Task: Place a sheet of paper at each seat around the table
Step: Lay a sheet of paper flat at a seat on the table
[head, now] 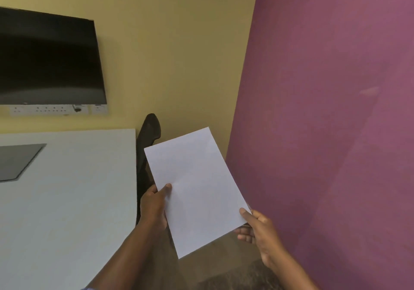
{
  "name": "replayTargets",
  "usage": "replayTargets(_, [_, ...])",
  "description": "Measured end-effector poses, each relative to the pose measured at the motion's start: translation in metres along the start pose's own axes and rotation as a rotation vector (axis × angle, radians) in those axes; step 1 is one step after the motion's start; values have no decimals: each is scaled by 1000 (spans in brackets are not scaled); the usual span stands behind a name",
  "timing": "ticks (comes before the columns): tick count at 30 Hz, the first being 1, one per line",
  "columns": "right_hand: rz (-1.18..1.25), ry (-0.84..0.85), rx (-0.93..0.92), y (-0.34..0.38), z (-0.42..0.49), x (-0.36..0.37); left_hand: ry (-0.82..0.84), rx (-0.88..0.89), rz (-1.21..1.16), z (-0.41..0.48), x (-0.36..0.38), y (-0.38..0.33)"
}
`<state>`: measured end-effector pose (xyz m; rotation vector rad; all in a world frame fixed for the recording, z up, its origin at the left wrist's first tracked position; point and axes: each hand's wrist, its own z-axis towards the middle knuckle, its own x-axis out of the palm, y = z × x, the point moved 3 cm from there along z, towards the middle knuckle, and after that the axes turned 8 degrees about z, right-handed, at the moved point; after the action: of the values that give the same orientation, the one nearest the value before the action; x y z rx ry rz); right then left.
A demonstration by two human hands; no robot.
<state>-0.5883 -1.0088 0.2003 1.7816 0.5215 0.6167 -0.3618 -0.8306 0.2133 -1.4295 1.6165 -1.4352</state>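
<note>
White paper (197, 189) is held up in the air to the right of the table, tilted with its long side running up and away from me. Whether it is one sheet or a thin stack I cannot tell. My left hand (154, 207) grips its left edge, thumb on top. At the lower right corner my right hand (257, 227) pinches it, thumb on top and fingers beneath. The white table (67, 200) fills the lower left, its right edge just left of my left hand. A black chair (149, 133) stands behind the paper, tucked against that table edge.
A grey inset panel (18, 162) lies in the table top at the far left. A dark screen (49, 59) hangs on the yellow wall above a row of sockets (58, 109). A purple wall (324, 133) closes in on the right, leaving a narrow strip of floor (212, 267).
</note>
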Motion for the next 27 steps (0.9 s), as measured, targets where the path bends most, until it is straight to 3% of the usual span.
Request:
replayTargets(12, [37,236,110,11,153,72,-261,13,-213,115,10,-17])
replayTargets(21, [-153,356,135,17,301,186,-364,-33,-406,261,-5,-39])
replayTargets(27, [-309,360,19,22,393,249,-419,-25,-366,343,-28,-56])
